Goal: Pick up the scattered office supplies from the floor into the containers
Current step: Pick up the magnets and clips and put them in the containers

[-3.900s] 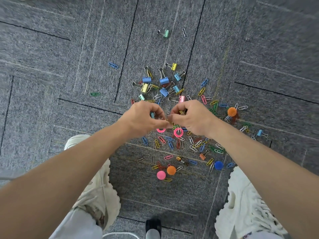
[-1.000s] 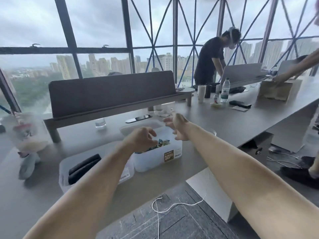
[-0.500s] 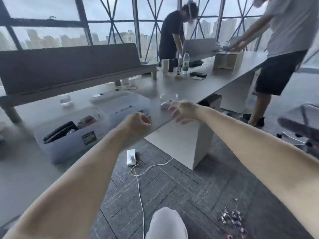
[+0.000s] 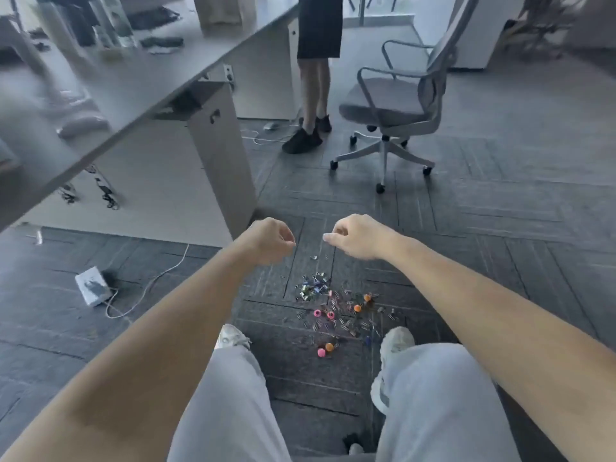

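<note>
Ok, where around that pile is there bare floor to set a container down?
Bare carpet lies beyond the pile, between the desk leg and the office chair, and wide to the right of the chair. Left, a white box and its cable intrude. Between the shoes the pile itself crowds the floor.

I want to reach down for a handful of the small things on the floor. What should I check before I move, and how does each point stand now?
1. Left hand free: fingers loosely curled, nothing seen in its grip. Ok.
2. Right hand free: the same. Ok.
3. Pile of supplies in view: it lies on the floor, below both hands. Ok.
4. Hands at the pile: both hang above it and touch nothing. Not ok.
5. Way down clear: the office chair and the standing person are beyond the pile, apart from it. Ok.
6. Containers ready: the table is blurred. Cannot tell.
</note>
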